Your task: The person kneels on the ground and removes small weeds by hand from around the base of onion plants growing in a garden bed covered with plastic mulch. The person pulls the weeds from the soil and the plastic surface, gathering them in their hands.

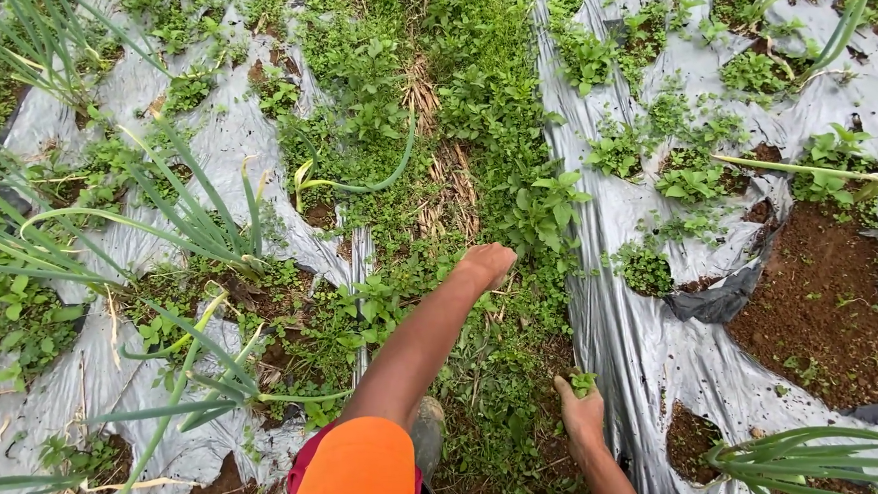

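I look down on a weedy furrow (473, 125) between two beds covered in grey plastic mulch. My left hand (484, 265) reaches forward into the low green weeds in the furrow, fingers curled down among the leaves; what it grips is hidden. My right hand (581, 410) is lower, near the edge of the right plastic sheet (622, 308), closed around a small tuft of pulled green weeds (582, 380). An orange sleeve (356, 472) covers my left upper arm.
Green onion plants (198, 230) grow through holes in the left plastic sheet (26, 399), others at the right (820, 453). Bare brown soil (823, 307) shows where the right sheet is torn. A muddy boot (428, 428) stands in the furrow.
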